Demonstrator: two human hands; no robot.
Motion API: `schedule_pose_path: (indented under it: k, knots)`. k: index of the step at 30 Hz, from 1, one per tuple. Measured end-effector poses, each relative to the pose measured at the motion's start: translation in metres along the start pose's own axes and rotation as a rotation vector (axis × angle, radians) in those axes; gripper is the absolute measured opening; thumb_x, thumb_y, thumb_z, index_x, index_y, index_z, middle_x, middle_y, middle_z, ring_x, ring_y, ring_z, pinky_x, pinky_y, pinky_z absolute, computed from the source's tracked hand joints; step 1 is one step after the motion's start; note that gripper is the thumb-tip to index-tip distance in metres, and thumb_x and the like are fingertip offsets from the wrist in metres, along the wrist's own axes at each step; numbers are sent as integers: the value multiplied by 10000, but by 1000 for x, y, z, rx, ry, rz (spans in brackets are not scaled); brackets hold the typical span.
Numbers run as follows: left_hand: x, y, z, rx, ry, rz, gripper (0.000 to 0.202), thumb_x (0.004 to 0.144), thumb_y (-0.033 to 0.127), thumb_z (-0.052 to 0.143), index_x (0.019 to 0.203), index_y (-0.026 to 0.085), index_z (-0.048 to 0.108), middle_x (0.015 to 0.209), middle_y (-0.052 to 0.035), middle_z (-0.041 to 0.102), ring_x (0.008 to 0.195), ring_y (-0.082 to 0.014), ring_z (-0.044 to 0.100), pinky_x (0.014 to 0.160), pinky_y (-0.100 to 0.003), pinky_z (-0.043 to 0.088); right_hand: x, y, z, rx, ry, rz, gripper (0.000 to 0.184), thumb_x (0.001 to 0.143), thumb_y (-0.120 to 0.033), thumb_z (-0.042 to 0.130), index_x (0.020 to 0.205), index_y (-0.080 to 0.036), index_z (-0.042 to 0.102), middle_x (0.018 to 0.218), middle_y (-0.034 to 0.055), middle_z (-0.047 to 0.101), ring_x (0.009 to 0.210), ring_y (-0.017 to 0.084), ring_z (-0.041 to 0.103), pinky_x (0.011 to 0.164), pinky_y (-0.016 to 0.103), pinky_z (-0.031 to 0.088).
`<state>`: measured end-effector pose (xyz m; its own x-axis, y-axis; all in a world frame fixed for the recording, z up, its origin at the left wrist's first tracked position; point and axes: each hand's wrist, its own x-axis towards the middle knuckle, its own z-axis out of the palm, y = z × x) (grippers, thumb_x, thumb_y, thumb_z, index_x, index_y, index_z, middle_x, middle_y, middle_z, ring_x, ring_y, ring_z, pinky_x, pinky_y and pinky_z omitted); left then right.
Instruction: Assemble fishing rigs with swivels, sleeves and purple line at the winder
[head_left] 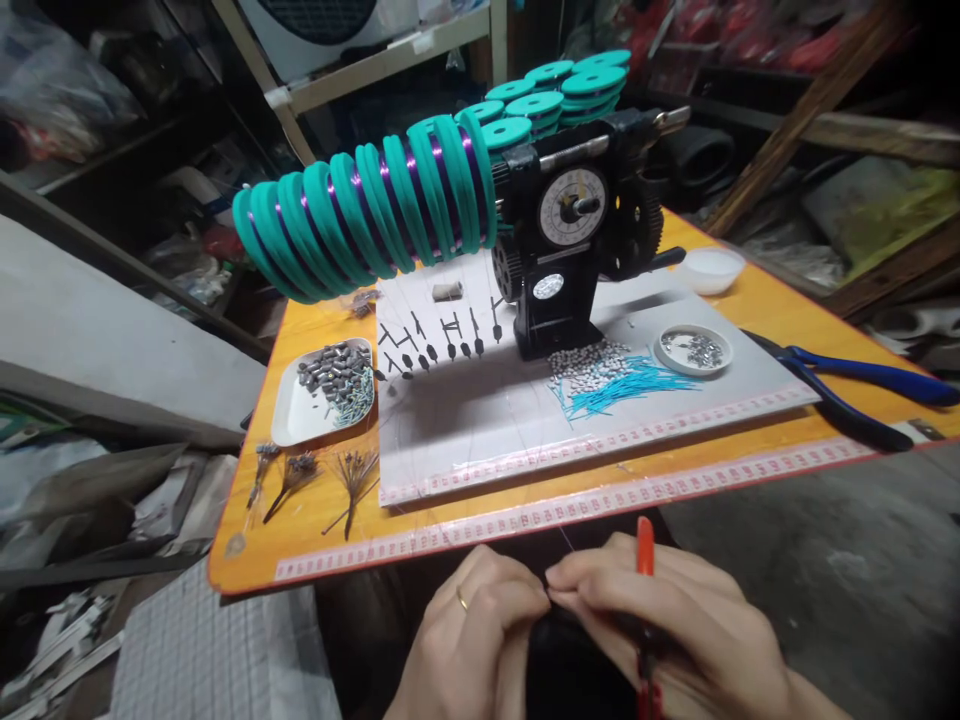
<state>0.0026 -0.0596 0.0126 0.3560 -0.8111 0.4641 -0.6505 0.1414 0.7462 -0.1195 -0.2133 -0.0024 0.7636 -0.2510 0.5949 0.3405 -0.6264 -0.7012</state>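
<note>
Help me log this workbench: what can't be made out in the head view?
Dark object at the hands: mostly hidden by the left hand and right hand, and cut off by the bottom edge.
Red-handled tool: middle hidden by the right hand.
Dial on the black geared machine: reading too small.
Small parts on the round white dish: too small to identify.
Blue-handled pliers: handle cut off by the right edge.

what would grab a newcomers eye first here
The black geared machine with its round dial comes first, standing mid-table, with teal spools of purple wire jutting out to the left. Below the table edge, the left hand and right hand meet at the fingertips, the right around a red-handled tool.
</note>
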Motion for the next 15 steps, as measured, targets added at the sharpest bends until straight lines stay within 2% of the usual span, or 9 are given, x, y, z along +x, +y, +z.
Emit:
schedule_pose_path:
  k: [4,8,12,15]
  knots:
    - [2,0,-2,183,-80,-54,231,895,-20,469,1013,167,534,795,-56,599,710,-154,556,626,-282,522,-4,3,-2,-58,-34,91,282,855,7,517,1042,-187,599,905,41,736,725,146,697,657,238,571]
    - [14,-5,-1,364,-68,96,220,872,28,585,1061,135,620,743,-52,588,648,-158,526,546,-272,478,0,3,-5,-165,-24,77,283,865,-20,487,1031,-207,619,845,26,738,686,151,691,655,243,571]
    - [29,-8,5,465,-61,133,121,870,51,610,954,133,641,691,-30,571,609,-158,500,511,-281,422,0,11,-10,-245,-50,53,369,841,4,439,1088,-207,613,798,20,725,656,153,670,619,253,545]
    - [38,-9,10,544,-81,59,98,898,89,576,847,155,627,688,-23,560,622,-171,513,520,-300,403,-8,19,-18,-291,-62,105,491,796,32,404,1181,-209,590,861,22,732,672,147,663,624,257,534]
